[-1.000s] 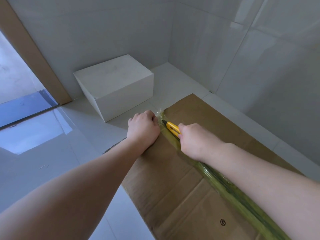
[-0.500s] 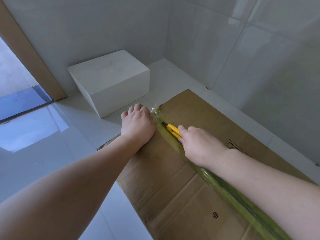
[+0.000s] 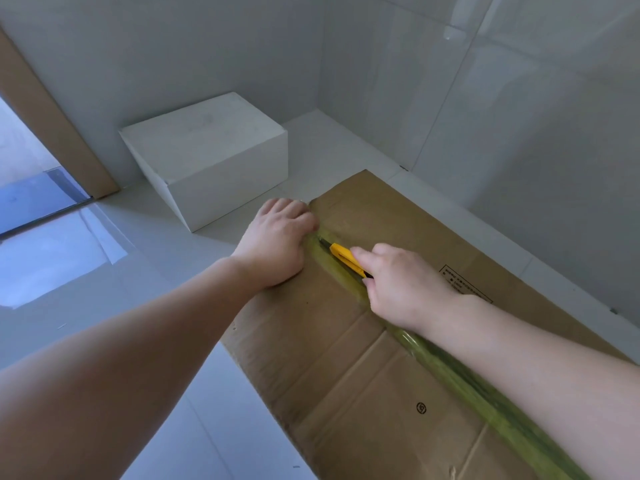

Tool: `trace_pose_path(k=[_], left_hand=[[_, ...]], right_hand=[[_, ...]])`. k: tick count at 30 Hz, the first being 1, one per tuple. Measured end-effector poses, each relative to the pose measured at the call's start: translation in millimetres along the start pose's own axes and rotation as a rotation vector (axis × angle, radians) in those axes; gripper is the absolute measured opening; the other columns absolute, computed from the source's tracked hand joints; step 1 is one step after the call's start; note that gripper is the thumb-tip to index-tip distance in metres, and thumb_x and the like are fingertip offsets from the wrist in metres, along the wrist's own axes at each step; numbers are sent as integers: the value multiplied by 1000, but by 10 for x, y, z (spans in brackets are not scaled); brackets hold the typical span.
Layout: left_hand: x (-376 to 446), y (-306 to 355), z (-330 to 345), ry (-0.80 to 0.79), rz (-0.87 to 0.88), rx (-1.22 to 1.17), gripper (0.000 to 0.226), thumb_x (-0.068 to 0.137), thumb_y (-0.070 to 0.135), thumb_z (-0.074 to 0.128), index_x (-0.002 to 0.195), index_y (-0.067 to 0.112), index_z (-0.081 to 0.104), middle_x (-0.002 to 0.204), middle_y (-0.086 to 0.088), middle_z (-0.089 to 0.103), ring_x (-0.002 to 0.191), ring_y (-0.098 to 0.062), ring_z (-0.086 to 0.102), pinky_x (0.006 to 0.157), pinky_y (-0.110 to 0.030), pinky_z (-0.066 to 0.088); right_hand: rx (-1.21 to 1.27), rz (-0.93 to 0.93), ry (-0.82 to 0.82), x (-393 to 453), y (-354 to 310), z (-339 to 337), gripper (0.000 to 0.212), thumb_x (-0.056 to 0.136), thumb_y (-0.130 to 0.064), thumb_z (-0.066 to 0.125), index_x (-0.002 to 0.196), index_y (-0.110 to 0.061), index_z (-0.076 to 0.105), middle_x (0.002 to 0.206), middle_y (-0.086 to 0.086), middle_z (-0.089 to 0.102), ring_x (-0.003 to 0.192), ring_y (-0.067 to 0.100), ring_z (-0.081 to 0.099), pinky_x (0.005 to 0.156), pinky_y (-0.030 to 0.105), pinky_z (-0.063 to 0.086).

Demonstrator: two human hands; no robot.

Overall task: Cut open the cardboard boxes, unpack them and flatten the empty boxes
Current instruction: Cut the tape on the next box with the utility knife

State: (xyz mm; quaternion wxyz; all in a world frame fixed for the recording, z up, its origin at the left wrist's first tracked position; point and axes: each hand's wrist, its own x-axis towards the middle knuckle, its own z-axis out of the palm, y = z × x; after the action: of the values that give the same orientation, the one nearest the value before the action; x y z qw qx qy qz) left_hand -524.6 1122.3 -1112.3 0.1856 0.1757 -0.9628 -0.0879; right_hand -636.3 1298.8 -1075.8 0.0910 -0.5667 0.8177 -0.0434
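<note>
Brown cardboard box (image 3: 311, 341), greenish tape (image 3: 467, 386), yellow cutter (image 3: 346, 258), white block (image 3: 211, 157).

floor (image 3: 173, 427): pale tile; on it: brown cardboard box (image 3: 346, 358) (taped); white box (image 3: 214, 161) near wall

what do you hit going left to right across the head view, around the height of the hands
wooden door frame → white box → left hand → yellow knife → right hand → printed label on the cardboard box

Both hands outstretched — left hand (image 3: 277, 240) palm-down, right hand (image 3: 401, 282) fingers curled.
</note>
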Motion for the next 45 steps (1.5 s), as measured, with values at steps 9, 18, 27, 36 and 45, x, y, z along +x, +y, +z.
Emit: trace_pose_path(k=[9,18,27,36,45], left_hand=[[209,-10,-28,-162,48,-32,36,67,0,52,90,21,69,101,3,58,101,-21,48,95,-27,27],[152,24,54,-148,56,-49,32,67,-1,50,86,18,67,98,1,58,98,-23,48,94,-30,28],[112,239,117,-195,163,-64,32,65,-2,50,86,15,66,97,2,60,99,-23,49,92,-33,31],[87,336,101,-239,157,-57,31,69,1,49,90,16,65,100,2,59,99,-22,47,92,-34,33],[65,486,174,-197,177,-66,26,69,0,49,82,16,65,92,2,60,93,-22,49,76,-26,23]], right_hand=[[-19,-23,28,-20,-8,-54,53,95,-17,46,146,-23,35,88,-3,45,79,21,49,64,29,41],[-112,-32,8,-169,63,4,59,92,-12,43,148,-23,28,99,0,53,84,24,56,63,30,41],[-108,25,-4,-413,148,63,58,93,-15,42,148,-27,28,93,-3,46,85,25,55,62,30,37],[-112,45,-19,-430,143,32,54,96,-17,40,148,-27,30,88,-4,40,85,26,56,64,32,42],[-132,69,-31,-585,194,19,52,97,-21,39,147,-27,30,90,-5,40,90,25,55,64,30,37]])
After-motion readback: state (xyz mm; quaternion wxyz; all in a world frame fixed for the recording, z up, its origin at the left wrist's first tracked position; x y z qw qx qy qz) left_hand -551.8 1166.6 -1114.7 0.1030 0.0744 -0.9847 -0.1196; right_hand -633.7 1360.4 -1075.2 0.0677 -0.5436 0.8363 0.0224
